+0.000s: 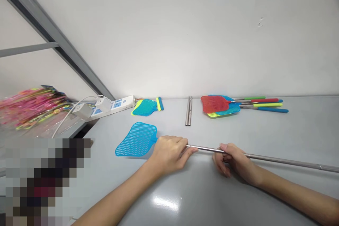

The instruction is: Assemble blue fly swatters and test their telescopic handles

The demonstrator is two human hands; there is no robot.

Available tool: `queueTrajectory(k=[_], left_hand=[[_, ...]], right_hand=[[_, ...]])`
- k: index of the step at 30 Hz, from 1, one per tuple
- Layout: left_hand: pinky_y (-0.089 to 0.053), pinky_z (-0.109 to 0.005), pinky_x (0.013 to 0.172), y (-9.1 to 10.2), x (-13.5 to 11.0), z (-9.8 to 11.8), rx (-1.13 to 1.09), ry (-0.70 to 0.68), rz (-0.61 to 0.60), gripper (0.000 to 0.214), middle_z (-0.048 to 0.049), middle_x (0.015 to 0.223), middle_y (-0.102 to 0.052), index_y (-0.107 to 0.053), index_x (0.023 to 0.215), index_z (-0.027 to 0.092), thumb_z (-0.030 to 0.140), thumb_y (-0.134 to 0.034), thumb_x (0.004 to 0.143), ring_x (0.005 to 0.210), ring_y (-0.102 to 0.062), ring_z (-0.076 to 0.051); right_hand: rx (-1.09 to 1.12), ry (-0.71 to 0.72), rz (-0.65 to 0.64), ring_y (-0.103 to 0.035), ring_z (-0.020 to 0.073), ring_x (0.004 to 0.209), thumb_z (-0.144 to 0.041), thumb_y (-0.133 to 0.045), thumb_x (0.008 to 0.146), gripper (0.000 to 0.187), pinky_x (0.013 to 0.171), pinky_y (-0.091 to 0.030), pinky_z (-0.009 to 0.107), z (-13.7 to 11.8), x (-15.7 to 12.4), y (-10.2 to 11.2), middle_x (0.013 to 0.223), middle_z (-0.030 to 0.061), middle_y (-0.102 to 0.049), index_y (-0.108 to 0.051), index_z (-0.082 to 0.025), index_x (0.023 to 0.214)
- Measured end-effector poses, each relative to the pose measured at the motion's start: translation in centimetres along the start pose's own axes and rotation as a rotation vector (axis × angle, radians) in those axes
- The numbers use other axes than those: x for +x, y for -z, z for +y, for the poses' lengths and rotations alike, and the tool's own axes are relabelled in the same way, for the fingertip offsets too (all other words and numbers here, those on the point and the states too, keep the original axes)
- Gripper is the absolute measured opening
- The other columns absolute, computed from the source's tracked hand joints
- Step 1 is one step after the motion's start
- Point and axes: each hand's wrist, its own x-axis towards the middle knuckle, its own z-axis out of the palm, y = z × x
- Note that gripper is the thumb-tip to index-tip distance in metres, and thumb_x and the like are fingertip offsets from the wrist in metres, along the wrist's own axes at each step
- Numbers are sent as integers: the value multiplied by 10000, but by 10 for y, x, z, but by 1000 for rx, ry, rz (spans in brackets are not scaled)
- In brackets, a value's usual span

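A blue mesh swatter head (136, 140) lies on the grey table (304, 134), joined to a long silver telescopic rod (278, 160) that stretches off to the right. My left hand (169, 153) is closed around the joint where head meets rod. My right hand (233, 160) pinches the rod a little further right, fingers curled over it.
Finished swatters (225, 105) with coloured grips lie in a pile at the back right. Two short metal tubes (188, 115) rest mid-back, loose swatter heads (145, 107) and a power strip (113, 106) at the back left. A bag of pink items (29, 107) sits far left.
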Motion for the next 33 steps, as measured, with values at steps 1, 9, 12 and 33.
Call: queueTrajectory(k=[1, 9, 12, 33], left_hand=[[-256, -235, 422, 1, 0, 3, -11, 7, 8, 342, 9, 486, -518, -438, 552, 177, 411, -374, 793, 431, -461, -102], [-293, -241, 415, 3, -2, 22, -91, 62, 19, 359, 6, 476, -499, -419, 552, 180, 477, -377, 749, 416, -433, -103], [-295, -248, 430, 2, 2, 21, -73, 75, -40, 353, 7, 500, -513, -429, 574, 178, 445, -347, 790, 442, -460, -112], [-293, -272, 622, 33, 11, -30, -57, -40, -288, 310, 31, 543, -446, -408, 627, 178, 272, -239, 869, 499, -385, -105]], right_hand=[[-17, -4, -17, -379, 116, 412, -405, -211, 844, 550, 456, -276, 257, -1, 0, -1, 397, 7, -393, -481, -153, 437], [-69, -30, -48, -401, 115, 421, -403, -194, 853, 557, 471, -297, 253, -4, -1, -3, 405, 5, -405, -512, -144, 476], [-26, -14, 6, -393, 114, 405, -384, -228, 849, 542, 468, -293, 256, -1, 1, 0, 382, 4, -398, -509, -144, 451], [275, 6, 103, -326, 87, 346, -322, -344, 814, 444, 393, -216, 238, -4, 8, 4, 354, -18, -349, -449, -145, 421]])
